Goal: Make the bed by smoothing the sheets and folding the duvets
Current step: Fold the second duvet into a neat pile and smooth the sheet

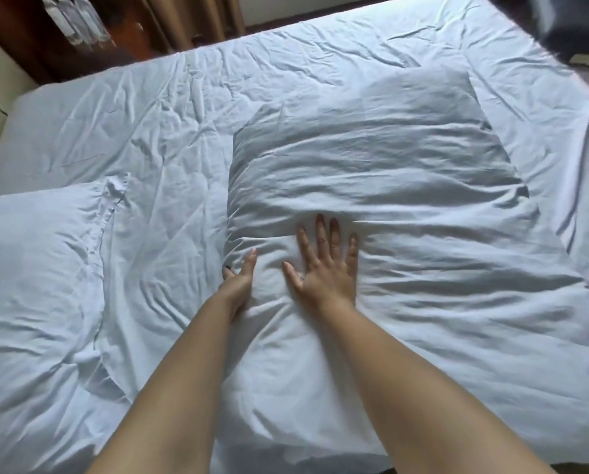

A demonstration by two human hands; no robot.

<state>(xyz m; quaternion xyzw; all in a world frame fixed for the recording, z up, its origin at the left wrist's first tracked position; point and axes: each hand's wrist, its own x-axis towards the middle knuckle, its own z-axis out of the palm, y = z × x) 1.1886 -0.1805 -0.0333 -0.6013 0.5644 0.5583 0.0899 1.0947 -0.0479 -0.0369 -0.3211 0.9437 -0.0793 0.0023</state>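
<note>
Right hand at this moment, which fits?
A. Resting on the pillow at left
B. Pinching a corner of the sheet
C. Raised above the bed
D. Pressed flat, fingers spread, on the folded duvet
D: the right hand lies palm-down with straight, spread fingers on the folded duvet.

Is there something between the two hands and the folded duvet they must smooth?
Nothing visible. The right hand lies flat with spread fingers directly on the folded duvet. The left hand touches its left edge, with its fingers partly hidden by the fabric. A second bundle lies apart, on the left.
</note>
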